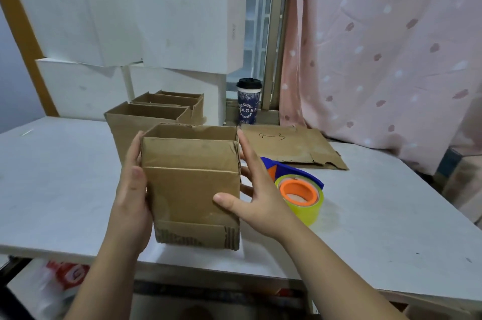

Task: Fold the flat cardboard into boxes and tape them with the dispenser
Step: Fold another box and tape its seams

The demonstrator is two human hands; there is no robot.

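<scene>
box point(191, 189) upright on table point(365, 228), top open, inside mostly hidden | left grip point(130, 197) clasps it | right grip point(258, 197) straight-fingered against side

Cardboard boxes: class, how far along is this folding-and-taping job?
Done: three folded boxes stand open at the back. In hand: the left hand holds and the right hand steadies a fourth box, top open. Left: the flat cardboard marked 4-3 lies unfolded, and the tape dispenser lies untouched nearby.

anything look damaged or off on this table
Yes. The flat cardboard sheet right of the held box has a torn, ragged near edge, and the box's lower right corner is frayed, showing corrugation.
</scene>
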